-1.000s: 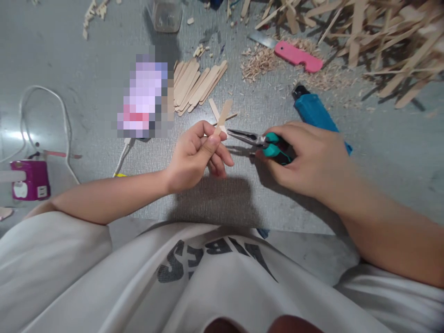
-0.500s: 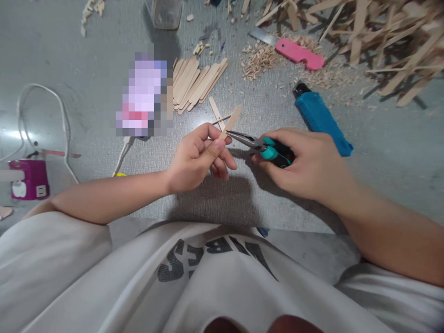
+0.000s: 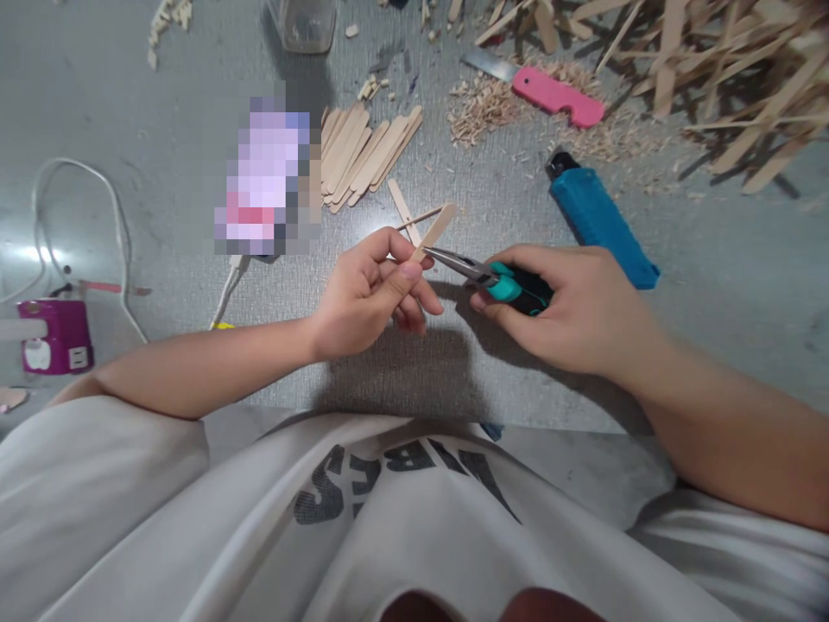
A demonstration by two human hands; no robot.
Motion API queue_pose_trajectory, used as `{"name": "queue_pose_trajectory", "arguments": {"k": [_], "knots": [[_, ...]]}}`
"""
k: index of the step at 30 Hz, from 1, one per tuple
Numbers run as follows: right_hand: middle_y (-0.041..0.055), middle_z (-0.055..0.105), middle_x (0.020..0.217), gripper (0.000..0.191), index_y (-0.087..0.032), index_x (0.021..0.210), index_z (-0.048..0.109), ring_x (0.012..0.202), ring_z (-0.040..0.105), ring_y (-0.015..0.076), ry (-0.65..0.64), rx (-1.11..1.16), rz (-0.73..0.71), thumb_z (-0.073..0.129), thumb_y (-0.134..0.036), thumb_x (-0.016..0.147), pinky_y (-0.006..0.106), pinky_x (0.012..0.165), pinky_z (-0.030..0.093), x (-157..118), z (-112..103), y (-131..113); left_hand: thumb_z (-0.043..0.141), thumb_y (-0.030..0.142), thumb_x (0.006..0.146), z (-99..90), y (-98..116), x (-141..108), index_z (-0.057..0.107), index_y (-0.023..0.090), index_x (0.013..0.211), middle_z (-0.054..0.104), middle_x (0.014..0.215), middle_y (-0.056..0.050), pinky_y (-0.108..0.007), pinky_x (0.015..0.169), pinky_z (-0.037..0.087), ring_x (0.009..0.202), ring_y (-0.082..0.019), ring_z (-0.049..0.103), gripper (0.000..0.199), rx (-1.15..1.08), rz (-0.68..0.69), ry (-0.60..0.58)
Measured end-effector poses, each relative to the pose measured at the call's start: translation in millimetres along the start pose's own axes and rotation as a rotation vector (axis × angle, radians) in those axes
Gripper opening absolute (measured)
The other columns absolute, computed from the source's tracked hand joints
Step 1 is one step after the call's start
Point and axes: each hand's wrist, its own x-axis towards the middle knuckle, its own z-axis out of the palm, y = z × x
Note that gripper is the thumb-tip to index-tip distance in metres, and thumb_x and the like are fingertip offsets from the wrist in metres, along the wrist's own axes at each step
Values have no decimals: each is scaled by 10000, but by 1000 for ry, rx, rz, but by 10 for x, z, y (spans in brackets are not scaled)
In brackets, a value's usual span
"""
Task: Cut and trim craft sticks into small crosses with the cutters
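Observation:
A wooden stick (image 3: 438, 226) is pinched between the thumb and forefinger of my left hand (image 3: 379, 289). My right hand (image 3: 566, 302) is wrapped round teal and black needle-nose pliers (image 3: 476, 271), whose tips touch the stick's right edge just above my left thumb. Whether the jaws grip it is too small to tell. A thin dark stick (image 3: 420, 218) runs from my left forefinger to the held stick's upper end. Behind them lies another pale stick (image 3: 402, 207).
Several sticks (image 3: 363, 155) lie beyond my left hand, beside a blurred phone (image 3: 262, 173) on a cable. A pink-handled knife (image 3: 560, 97) lies on shavings (image 3: 479, 112). A blue cutter (image 3: 602, 220) is right, a stick heap (image 3: 731, 78) far right, and a purple adapter (image 3: 57, 335) left.
The pliers' handles have closed slightly and their jaws look closer together. The held stick's upper end has shifted a little to the right. My left hand has barely moved.

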Motion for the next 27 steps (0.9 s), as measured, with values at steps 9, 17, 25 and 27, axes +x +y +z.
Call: {"name": "queue_pose_trajectory", "arguments": {"k": [9,17,25,27], "knots": [[14,635,658,144,-297,811,572,608,602,233,-13,-58,33,668,-305,918,393,610,432,-10,6,-39,792,760,997,15,-22,-27,472,249,1008,842,799,24,-201,529,575,541,-111,761,603,43,1,36],[103,795,863,112,-262,958,691,806,761,330,224,-330,-93,662,-285,852,400,624,430,-12,119,133,813,750,987,29,40,-17,480,246,998,842,778,17,-211,520,593,535,-122,761,604,7,-62,40],[138,790,998,178,-265,1083,749,942,766,362,170,-426,-52,628,-304,959,446,746,500,35,78,221,858,721,967,-65,36,30,514,238,1006,831,738,14,-211,453,564,514,-160,770,594,-104,-106,-101],[142,778,984,168,-267,1071,749,949,760,372,170,-410,-56,652,-315,943,452,755,491,45,62,262,870,699,967,-83,56,44,527,235,994,812,703,22,-212,440,563,487,-158,750,578,-135,-119,-136]]}}
